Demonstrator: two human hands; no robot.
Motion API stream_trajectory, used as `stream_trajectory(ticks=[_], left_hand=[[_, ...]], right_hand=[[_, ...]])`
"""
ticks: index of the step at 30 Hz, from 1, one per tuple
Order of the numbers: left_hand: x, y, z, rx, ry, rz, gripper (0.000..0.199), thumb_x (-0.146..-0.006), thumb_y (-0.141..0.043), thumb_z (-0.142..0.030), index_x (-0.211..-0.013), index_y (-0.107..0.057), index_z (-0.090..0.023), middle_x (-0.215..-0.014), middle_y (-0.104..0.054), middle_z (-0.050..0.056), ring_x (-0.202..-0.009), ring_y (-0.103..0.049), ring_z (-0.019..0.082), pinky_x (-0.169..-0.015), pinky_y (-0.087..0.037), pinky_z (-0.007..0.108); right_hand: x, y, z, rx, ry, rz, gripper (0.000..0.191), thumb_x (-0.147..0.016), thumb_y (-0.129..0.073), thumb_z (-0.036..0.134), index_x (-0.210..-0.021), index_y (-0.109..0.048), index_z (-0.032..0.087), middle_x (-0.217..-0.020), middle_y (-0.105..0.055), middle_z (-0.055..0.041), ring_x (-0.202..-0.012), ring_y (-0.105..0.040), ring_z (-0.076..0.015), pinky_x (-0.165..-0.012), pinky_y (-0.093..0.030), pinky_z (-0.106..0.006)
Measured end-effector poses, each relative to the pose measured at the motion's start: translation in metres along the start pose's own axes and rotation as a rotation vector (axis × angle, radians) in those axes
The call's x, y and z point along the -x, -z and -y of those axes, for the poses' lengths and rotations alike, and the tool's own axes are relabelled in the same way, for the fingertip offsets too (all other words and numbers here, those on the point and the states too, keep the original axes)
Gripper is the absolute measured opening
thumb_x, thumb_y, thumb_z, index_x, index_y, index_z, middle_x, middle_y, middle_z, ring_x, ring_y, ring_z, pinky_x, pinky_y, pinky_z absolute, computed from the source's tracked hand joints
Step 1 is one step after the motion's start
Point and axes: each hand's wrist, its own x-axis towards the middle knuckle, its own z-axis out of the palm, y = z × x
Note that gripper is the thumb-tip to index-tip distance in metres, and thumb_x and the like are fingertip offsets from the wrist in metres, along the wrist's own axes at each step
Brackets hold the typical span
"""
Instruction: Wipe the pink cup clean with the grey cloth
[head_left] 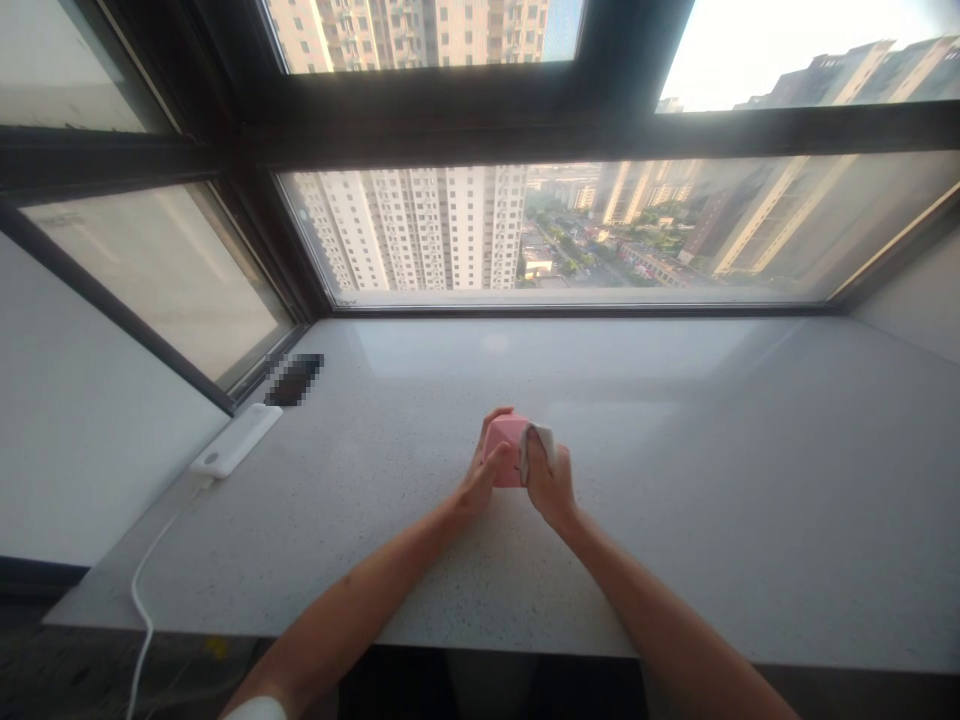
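Note:
A small pink box-shaped object [508, 432] with rounded corners is in front of me, over the middle of the speckled white sill [420, 420]. My left hand [484, 468] is closed around its left side, the thumb lying across the near face. On its right side my right hand [551, 480] presses a whitish cloth [547, 438], bunched under the fingers, against the pink surface. Fingers and cloth hide the object's right edge. Whether its base touches the sill I cannot tell.
At the left lies a white power strip [238, 440], its white cable [142, 575] hanging over the front edge. Beyond it is a dark, pixelated object [295, 381]. Dark window frames [450, 118] bound the sill at the back and left; a white wall [915, 270] closes the right.

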Motion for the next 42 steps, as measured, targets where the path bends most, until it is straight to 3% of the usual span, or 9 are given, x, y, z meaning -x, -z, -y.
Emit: stream_trajectory(ticks=[5,7,11,18,24,29,36,40,42], left_hand=[[-0.003,0.000,0.001,-0.287,-0.354,-0.061,0.087,-0.083,-0.087,-0.065,-0.151,-0.050,-0.027,-0.156,-0.049,0.015,-0.146,-0.048,0.038,-0.124,-0.041,0.053],[-0.003,-0.001,-0.001,-0.239,-0.302,-0.053,0.086,-0.085,-0.083,-0.068,-0.152,-0.050,-0.026,-0.153,-0.052,0.015,-0.140,-0.053,0.036,-0.120,-0.045,0.051],[-0.001,-0.004,-0.003,0.051,0.036,-0.004,0.078,-0.099,-0.061,-0.075,-0.157,-0.044,-0.024,-0.126,-0.066,0.010,-0.105,-0.067,0.025,-0.095,-0.057,0.039],[-0.004,-0.002,-0.001,-0.266,-0.272,-0.072,0.088,-0.083,-0.087,-0.065,-0.152,-0.048,-0.027,-0.155,-0.050,0.015,-0.145,-0.050,0.036,-0.124,-0.042,0.051],[-0.004,-0.002,0.000,0.069,0.113,-0.016,0.075,-0.100,-0.059,-0.075,-0.152,-0.044,-0.023,-0.123,-0.067,0.011,-0.106,-0.068,0.028,-0.097,-0.056,0.043],[-0.002,-0.002,-0.003,-0.217,-0.177,-0.095,0.090,-0.084,-0.085,-0.067,-0.154,-0.046,-0.026,-0.150,-0.053,0.013,-0.134,-0.056,0.032,-0.118,-0.046,0.046],[-0.005,-0.001,-0.001,0.027,0.127,-0.031,0.074,-0.101,-0.057,-0.074,-0.153,-0.045,-0.022,-0.127,-0.068,0.011,-0.106,-0.068,0.026,-0.096,-0.056,0.041],[-0.003,0.003,0.000,-0.269,-0.183,-0.072,0.090,-0.085,-0.084,-0.069,-0.153,-0.046,-0.024,-0.148,-0.056,0.014,-0.132,-0.058,0.034,-0.115,-0.048,0.047],[-0.003,0.003,-0.002,-0.297,-0.221,-0.065,0.092,-0.082,-0.086,-0.069,-0.153,-0.048,-0.024,-0.150,-0.055,0.014,-0.134,-0.058,0.034,-0.116,-0.047,0.047]], right_hand=[[0.001,-0.001,0.015,-0.116,-0.049,-0.028,0.052,-0.099,-0.053,0.070,-0.074,-0.054,0.025,-0.059,-0.048,0.0048,-0.051,-0.042,-0.0122,-0.045,-0.035,-0.023],[0.001,-0.001,0.013,-0.124,-0.037,-0.018,0.053,-0.099,-0.053,0.070,-0.073,-0.054,0.025,-0.058,-0.048,0.0044,-0.050,-0.041,-0.0122,-0.044,-0.035,-0.023],[-0.001,0.003,0.000,0.019,0.047,0.052,0.065,-0.092,-0.059,0.079,-0.059,-0.047,0.024,-0.051,-0.044,0.0032,-0.048,-0.039,-0.0114,-0.043,-0.030,-0.024],[-0.005,0.001,0.008,-0.104,-0.087,-0.011,0.055,-0.099,-0.053,0.072,-0.070,-0.050,0.025,-0.056,-0.045,0.0052,-0.049,-0.041,-0.0119,-0.043,-0.033,-0.023],[-0.004,0.003,-0.004,0.073,0.051,0.070,0.066,-0.091,-0.061,0.080,-0.058,-0.048,0.024,-0.051,-0.045,0.0029,-0.049,-0.041,-0.0118,-0.045,-0.031,-0.024],[-0.007,0.002,0.006,-0.107,-0.104,-0.020,0.058,-0.096,-0.057,0.074,-0.068,-0.054,0.024,-0.057,-0.050,0.0036,-0.050,-0.043,-0.0122,-0.044,-0.035,-0.023],[-0.006,0.005,-0.003,0.058,0.037,0.097,0.068,-0.091,-0.061,0.081,-0.056,-0.049,0.024,-0.051,-0.046,0.0021,-0.048,-0.043,-0.0119,-0.045,-0.033,-0.025],[-0.008,0.002,0.003,-0.065,-0.101,-0.011,0.060,-0.096,-0.058,0.076,-0.068,-0.053,0.024,-0.055,-0.049,0.0040,-0.049,-0.042,-0.0120,-0.043,-0.033,-0.024],[-0.007,0.001,0.004,-0.088,-0.094,-0.034,0.058,-0.097,-0.057,0.075,-0.069,-0.053,0.024,-0.056,-0.049,0.0042,-0.050,-0.041,-0.0121,-0.044,-0.033,-0.024]])
